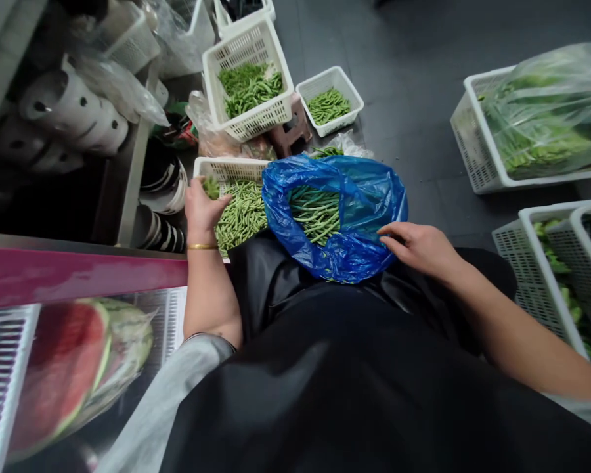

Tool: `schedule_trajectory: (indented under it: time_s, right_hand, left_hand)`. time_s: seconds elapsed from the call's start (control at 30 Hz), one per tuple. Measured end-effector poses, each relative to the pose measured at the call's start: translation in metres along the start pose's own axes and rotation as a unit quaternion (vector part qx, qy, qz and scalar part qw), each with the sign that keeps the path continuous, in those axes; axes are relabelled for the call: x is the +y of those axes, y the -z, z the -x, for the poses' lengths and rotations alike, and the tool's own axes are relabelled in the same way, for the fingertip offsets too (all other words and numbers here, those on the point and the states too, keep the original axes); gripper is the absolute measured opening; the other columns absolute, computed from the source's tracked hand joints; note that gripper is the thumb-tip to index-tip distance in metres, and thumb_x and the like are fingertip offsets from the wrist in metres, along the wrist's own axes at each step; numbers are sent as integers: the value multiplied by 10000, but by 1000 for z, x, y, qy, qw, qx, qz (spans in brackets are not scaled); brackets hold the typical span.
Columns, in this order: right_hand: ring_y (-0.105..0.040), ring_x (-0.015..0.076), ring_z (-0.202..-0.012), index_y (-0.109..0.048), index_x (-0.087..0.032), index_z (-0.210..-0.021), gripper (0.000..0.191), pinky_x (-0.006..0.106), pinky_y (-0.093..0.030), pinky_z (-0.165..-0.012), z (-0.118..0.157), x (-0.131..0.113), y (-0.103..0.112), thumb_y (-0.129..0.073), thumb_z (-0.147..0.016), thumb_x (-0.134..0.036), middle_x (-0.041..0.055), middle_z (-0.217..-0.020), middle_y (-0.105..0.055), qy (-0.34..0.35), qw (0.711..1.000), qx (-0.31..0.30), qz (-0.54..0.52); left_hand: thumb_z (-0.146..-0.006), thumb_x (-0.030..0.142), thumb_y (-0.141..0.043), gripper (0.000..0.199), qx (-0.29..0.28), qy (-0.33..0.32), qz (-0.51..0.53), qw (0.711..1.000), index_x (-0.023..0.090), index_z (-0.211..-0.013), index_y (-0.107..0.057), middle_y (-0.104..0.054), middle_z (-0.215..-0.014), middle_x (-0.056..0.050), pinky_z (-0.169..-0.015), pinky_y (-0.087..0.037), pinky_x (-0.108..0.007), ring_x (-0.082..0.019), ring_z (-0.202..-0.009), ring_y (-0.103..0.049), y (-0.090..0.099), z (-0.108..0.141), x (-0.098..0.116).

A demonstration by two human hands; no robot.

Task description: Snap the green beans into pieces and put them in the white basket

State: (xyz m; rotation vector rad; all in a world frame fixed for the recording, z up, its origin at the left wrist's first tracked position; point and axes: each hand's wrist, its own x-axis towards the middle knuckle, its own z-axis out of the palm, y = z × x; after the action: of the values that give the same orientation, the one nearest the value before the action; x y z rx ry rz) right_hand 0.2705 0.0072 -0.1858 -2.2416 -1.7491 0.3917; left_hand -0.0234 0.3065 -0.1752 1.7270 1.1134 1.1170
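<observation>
My left hand (201, 211), with a gold bangle at the wrist, is closed on a small bunch of green bean pieces (211, 188). It is over the left side of a white basket (229, 169) full of short cut green beans (243, 215). On my lap lies a blue plastic bag (374, 190), its mouth open, with long whole green beans (318, 213) inside. My right hand (418, 248) is at the bag's right side, thumb and forefinger apart and their tips close to the plastic. Whether they touch it I cannot tell.
Ahead, a white basket (270, 108) and a smaller one (352, 98) hold more green vegetables. Bagged greens fill a crate (480, 141) at right, with further crates (522, 253) below. Shelving (132, 164) and a cut watermelon (62, 368) are on the left.
</observation>
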Motion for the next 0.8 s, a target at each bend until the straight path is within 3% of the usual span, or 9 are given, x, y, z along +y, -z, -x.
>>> schedule_trajectory:
  time_s: [0.1,0.17,0.33,0.4,0.47,0.57,0.63,0.73,0.8]
  right_hand:
    - [-634,199,-829,-641,-211,-998,291,269,-413,-636,-36,-15,-21,-386,-902,-312,78,-1002,-677,43,997,-57,38]
    - [-631,204,-804,-627,-173,-1037,336,265,-391,-611,-62,-33,-41,-334,-921,-289,123,-999,-657,91,986,-113,77]
    - [-621,231,-878,-558,-99,-1155,360,283,-395,-670,-108,-70,-92,-310,-918,-210,195,-1068,-622,144,965,-195,99]
    - [-621,235,-896,-581,-92,-1115,349,280,-401,-687,-115,-72,-102,-332,-919,-237,194,-1059,-632,146,960,-217,96]
    - [-628,236,-882,-594,-86,-1077,325,276,-407,-677,-117,-67,-101,-351,-907,-219,199,-1032,-642,150,958,-221,107]
    - [-640,225,-842,-580,-97,-1064,291,273,-421,-649,-111,-46,-75,-365,-876,-154,197,-1016,-644,118,974,-163,105]
    - [-641,222,-843,-595,-135,-985,220,278,-443,-662,-102,-32,-48,-430,-850,-189,158,-1004,-656,61,996,-57,41]
    - [-647,189,-757,-591,-182,-894,153,290,-483,-693,-76,-27,-15,-508,-839,-299,69,-835,-676,11,980,114,-163]
    - [-651,173,-681,-583,-199,-907,159,289,-507,-658,-53,-36,-9,-541,-834,-334,31,-758,-665,15,940,172,-296]
  left_hand:
    - [-483,188,-830,642,19,-28,-89,995,134,-1049,-532,-573,-1120,-18,-1050,-285,-368,-266,-1305,-297,-10,2,-2]
    - [-618,287,-760,551,-26,-58,-89,994,167,-1106,-535,-566,-1168,-51,-1002,-350,-369,-240,-1266,-371,-37,24,11]
    - [-771,330,-598,247,-299,-79,-91,947,175,-960,-635,-647,-996,-80,-865,-440,-323,-195,-956,-591,-102,88,34]
    - [-774,314,-592,241,-404,-75,-147,900,172,-962,-642,-651,-988,-93,-876,-427,-319,-205,-956,-594,-111,98,26]
    - [-796,332,-564,264,-441,-28,-271,855,146,-967,-640,-652,-973,-129,-871,-423,-342,-235,-958,-597,-108,97,13]
    - [-845,379,-481,319,-418,65,-435,795,113,-892,-650,-655,-922,-171,-828,-433,-367,-274,-932,-609,-91,88,3]
    - [-854,385,-465,328,-392,80,-427,811,122,-822,-659,-660,-898,-158,-814,-431,-348,-269,-931,-610,-82,87,8]
    - [-854,463,-445,398,-393,113,-173,896,138,-815,-672,-666,-845,-105,-739,-439,-284,-221,-872,-617,-89,100,28]
    - [-834,567,-412,512,-412,204,94,883,135,-927,-669,-664,-817,-87,-622,-435,-245,-177,-754,-622,-105,115,43]
